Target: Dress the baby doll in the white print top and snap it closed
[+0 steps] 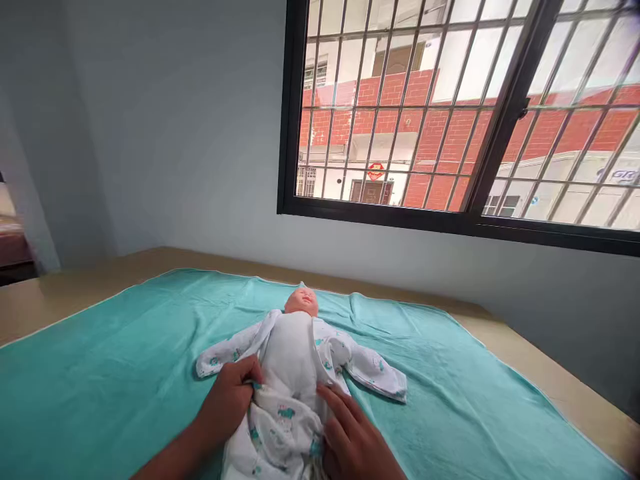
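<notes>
A baby doll (301, 302) lies on its back, its head toward the wall and its white torso (290, 353) bare at the front. It lies in an open white baby romper (285, 413) with a green animal print. The left-side sleeve (230, 350) and right-side sleeve (373, 370) spread outward. My left hand (230, 400) is closed, pinching the romper's fabric at the doll's waist. My right hand (355, 433) grips the romper's other side, index finger stretched along the torso; its thumb is partly hidden. The romper's lower end runs out of view.
A turquoise blanket (125, 373) with soft wrinkles covers most of the wooden tabletop (560, 373). Behind it stand a grey wall (200, 133) and a barred window with a black frame (380, 215). Part of a reddish object (13, 243) shows at the far left.
</notes>
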A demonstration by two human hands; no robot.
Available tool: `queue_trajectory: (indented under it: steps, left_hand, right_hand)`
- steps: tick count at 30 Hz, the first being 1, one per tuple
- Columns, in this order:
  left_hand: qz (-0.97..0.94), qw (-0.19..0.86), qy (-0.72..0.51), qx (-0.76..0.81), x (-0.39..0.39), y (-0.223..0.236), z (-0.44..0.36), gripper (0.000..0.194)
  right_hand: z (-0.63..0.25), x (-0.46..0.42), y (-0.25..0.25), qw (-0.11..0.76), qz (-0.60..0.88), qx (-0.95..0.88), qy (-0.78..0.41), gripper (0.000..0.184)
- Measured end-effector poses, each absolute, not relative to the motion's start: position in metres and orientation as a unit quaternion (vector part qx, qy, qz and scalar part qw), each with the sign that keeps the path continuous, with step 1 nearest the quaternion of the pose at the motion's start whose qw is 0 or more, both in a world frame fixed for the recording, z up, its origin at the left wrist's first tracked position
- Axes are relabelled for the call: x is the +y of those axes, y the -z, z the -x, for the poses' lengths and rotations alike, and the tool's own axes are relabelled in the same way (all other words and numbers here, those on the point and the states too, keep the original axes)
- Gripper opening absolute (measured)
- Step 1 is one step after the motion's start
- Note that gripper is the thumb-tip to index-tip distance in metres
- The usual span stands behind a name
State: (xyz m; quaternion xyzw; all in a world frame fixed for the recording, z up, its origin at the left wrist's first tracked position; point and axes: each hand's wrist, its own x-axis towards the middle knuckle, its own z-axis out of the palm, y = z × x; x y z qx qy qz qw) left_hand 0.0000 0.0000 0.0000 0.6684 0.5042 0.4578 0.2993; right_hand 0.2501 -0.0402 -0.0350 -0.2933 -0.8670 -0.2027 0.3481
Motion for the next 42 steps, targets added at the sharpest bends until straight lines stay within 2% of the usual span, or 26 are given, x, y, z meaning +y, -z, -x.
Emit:
queue_trajectory:
  steps: [5, 7, 9, 12, 17, 21, 25, 27, 33, 37, 40, 42]
  left_hand:
    - [-0.675, 0.256, -0.505, 0.473, 0.012, -0.003, -0.009, 0.01]
    - [-0.669, 0.243, -0.537, 0.453, 0.018, 0.007, -0.008, 0.018]
    - [-0.646, 0.276, -0.559, 0.442, 0.023, 0.019, -0.006, 0.03]
    - [-0.596, 0.37, -0.545, 0.46, 0.027, 0.028, -0.005, 0.039]
    - [-0.544, 0.433, -0.529, 0.487, 0.027, 0.022, -0.005, 0.046]
    - [-0.515, 0.461, -0.512, 0.51, 0.029, 0.023, -0.005, 0.048]
    - [-0.512, 0.464, -0.5, 0.522, 0.029, 0.019, -0.006, 0.046]
    - [-0.512, 0.466, -0.497, 0.523, 0.03, 0.013, -0.008, 0.043]
    - [-0.564, 0.459, -0.484, 0.487, 0.054, -0.001, -0.016, 0.039]
    - [-0.565, 0.429, -0.481, 0.515, 0.075, 0.013, -0.02, 0.043]
    - [-0.552, 0.41, -0.494, 0.532, 0.082, 0.028, -0.022, 0.045]
    - [-0.54, 0.408, -0.5, 0.54, 0.083, 0.035, -0.021, 0.046]
  right_hand:
    - [-0.252, -0.03, 0.008, 0.351, 0.481, -0.803, -0.03, 0.018]
    - [-0.25, -0.02, 0.003, 0.376, 0.542, -0.742, -0.118, 0.015]
    - [-0.246, -0.011, 0.001, 0.409, 0.557, -0.706, -0.158, 0.017]
    - [-0.237, -0.003, -0.004, 0.408, 0.541, -0.727, -0.111, 0.018]
    - [-0.228, 0.007, -0.023, 0.297, 0.426, -0.853, 0.058, 0.026]
    - [-0.23, 0.018, -0.032, 0.216, 0.476, -0.852, 0.013, 0.038]
    - [-0.237, 0.028, -0.028, 0.184, 0.522, -0.833, -0.019, 0.03]
    - [-0.24, 0.036, -0.024, 0.204, 0.537, -0.818, -0.024, 0.028]
    - [-0.244, 0.075, -0.02, 0.335, 0.581, -0.738, -0.072, 0.027]
    - [-0.243, 0.097, 0.003, 0.425, 0.567, -0.681, -0.185, 0.023]
    - [-0.243, 0.1, 0.022, 0.483, 0.534, -0.646, -0.252, 0.028]
    - [-0.246, 0.098, 0.026, 0.49, 0.508, -0.651, -0.279, 0.034]
